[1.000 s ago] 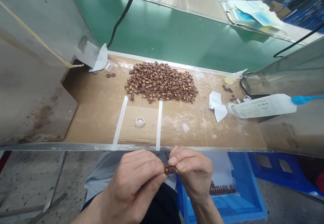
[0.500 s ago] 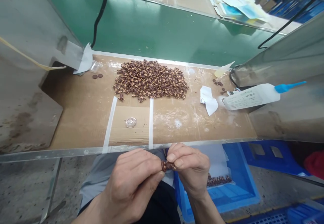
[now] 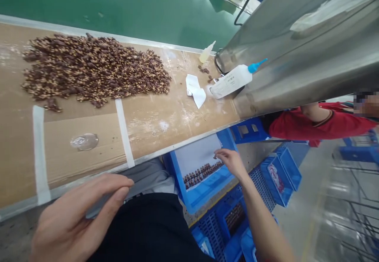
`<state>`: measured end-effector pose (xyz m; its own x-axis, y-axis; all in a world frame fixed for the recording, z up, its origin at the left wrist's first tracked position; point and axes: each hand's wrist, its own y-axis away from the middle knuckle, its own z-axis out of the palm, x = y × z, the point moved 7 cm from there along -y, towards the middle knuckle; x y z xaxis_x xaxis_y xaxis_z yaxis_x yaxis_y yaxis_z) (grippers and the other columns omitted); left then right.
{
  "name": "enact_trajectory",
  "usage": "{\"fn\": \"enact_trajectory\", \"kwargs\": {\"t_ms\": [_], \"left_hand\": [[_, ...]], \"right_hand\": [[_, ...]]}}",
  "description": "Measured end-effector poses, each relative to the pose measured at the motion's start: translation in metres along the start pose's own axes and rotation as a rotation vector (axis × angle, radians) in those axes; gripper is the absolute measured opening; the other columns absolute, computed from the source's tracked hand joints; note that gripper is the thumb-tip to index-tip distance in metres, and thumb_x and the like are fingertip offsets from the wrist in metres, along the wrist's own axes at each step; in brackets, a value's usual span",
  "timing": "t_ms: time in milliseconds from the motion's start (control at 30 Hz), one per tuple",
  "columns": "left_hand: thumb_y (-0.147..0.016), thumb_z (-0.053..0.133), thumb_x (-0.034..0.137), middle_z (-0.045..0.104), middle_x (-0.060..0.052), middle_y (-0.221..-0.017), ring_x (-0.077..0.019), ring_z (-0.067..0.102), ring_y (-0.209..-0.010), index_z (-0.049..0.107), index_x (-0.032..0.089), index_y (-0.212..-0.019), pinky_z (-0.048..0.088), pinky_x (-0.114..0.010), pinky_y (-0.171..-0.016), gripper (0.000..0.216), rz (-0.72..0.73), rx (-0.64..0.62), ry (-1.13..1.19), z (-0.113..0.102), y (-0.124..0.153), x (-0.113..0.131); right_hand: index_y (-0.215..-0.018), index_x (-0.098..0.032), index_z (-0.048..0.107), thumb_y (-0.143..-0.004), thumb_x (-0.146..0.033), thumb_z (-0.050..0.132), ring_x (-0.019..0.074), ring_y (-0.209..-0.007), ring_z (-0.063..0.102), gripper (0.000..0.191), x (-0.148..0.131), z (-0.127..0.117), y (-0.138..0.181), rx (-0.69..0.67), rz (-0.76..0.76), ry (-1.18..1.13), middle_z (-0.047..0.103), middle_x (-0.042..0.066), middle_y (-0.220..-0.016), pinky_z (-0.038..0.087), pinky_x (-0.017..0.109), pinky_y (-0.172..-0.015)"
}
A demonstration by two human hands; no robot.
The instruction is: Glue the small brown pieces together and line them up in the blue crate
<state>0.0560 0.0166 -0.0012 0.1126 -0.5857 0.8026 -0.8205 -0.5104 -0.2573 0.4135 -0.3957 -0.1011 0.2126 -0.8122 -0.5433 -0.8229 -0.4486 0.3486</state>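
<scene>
My left hand [image 3: 79, 214] hovers before the bench's front edge, its thumb and forefinger slightly apart with nothing between them. Over at the right, my right hand [image 3: 230, 160] pinches a small brown piece [image 3: 215, 157], partly hidden by the fingertips. It is above a blue bin [image 3: 201, 198] lined with a white sheet [image 3: 194, 153]. Rows of small brown-and-gold pieces [image 3: 197, 177] stand on that sheet, just below and left of the hand. A big heap of similar brown-and-gold pieces [image 3: 94, 68] lies on the cardboard-covered bench.
On the bench are a clear glue puddle in a round dish [image 3: 85, 141], crumpled white paper [image 3: 195, 91], a white bottle with blue nozzle [image 3: 232, 82] and a small yellowish bottle [image 3: 207, 52]. A metal panel [image 3: 284, 56] borders the right. A person in red [image 3: 319, 123] is beyond.
My hands have come apart. The right one has moved right with the brown piece to above the blue bin; the left has let go. The view has swung right.
</scene>
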Motion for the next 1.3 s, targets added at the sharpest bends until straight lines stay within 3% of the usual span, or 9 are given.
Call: {"fn": "enact_trajectory", "kwargs": {"t_ms": [67, 167, 400, 833, 1167, 1300], "left_hand": [[-0.107, 0.081, 0.026, 0.091, 0.008, -0.115, -0.0170, 0.086, -0.104, 0.089, 0.036, -0.117, 0.060, -0.024, -0.110, 0.016, -0.005, -0.004, 0.011, 0.001, 0.001, -0.001], [-0.109, 0.079, 0.029, 0.090, 0.009, -0.115, -0.0152, 0.085, -0.104, 0.089, 0.038, -0.118, 0.059, -0.022, -0.112, 0.016, -0.001, -0.010, 0.011, 0.002, 0.000, 0.000], [-0.109, 0.081, 0.032, 0.090, 0.011, -0.113, -0.0129, 0.086, -0.099, 0.089, 0.038, -0.117, 0.059, -0.017, -0.108, 0.013, 0.008, -0.012, 0.007, 0.005, 0.000, 0.003], [-0.113, 0.075, 0.040, 0.090, 0.012, -0.101, -0.0127, 0.086, -0.083, 0.087, 0.038, -0.112, 0.064, -0.016, -0.094, 0.012, -0.016, -0.009, 0.001, 0.003, -0.010, 0.009], [-0.110, 0.077, 0.042, 0.091, 0.012, -0.097, -0.0108, 0.087, -0.079, 0.088, 0.037, -0.105, 0.065, -0.012, -0.094, 0.014, -0.027, 0.007, 0.035, 0.000, -0.016, 0.013], [-0.110, 0.078, 0.037, 0.091, 0.010, -0.097, -0.0111, 0.088, -0.079, 0.087, 0.034, -0.103, 0.065, -0.012, -0.089, 0.012, -0.006, 0.004, 0.059, -0.003, -0.018, 0.018]], "right_hand": [[-0.099, -0.020, 0.085, -0.112, -0.045, 0.084, 0.0241, -0.092, 0.083, 0.029, 0.034, 0.023, -0.008, -0.077, 0.059, 0.129, 0.086, 0.006, -0.096, 0.071, 0.044, -0.098], [-0.115, -0.019, 0.082, -0.116, -0.047, 0.082, 0.0240, -0.110, 0.081, 0.028, 0.070, 0.052, -0.014, -0.157, 0.116, 0.296, 0.084, 0.007, -0.119, 0.070, 0.048, -0.107], [-0.131, -0.021, 0.081, -0.117, -0.044, 0.081, 0.0277, -0.126, 0.079, 0.027, 0.107, 0.078, -0.013, -0.307, 0.107, 0.476, 0.080, 0.010, -0.140, 0.069, 0.052, -0.114], [-0.134, -0.022, 0.080, -0.118, -0.044, 0.080, 0.0284, -0.129, 0.078, 0.028, 0.111, 0.081, -0.012, -0.331, 0.072, 0.562, 0.079, 0.011, -0.144, 0.068, 0.052, -0.115], [-0.131, -0.021, 0.081, -0.117, -0.044, 0.081, 0.0285, -0.129, 0.079, 0.027, 0.095, 0.081, -0.010, -0.324, 0.133, 0.530, 0.080, 0.010, -0.141, 0.067, 0.054, -0.117], [-0.124, -0.021, 0.083, -0.115, -0.045, 0.081, 0.0295, -0.127, 0.080, 0.026, 0.073, 0.072, -0.006, -0.279, 0.151, 0.476, 0.084, 0.011, -0.135, 0.065, 0.054, -0.118]]}}
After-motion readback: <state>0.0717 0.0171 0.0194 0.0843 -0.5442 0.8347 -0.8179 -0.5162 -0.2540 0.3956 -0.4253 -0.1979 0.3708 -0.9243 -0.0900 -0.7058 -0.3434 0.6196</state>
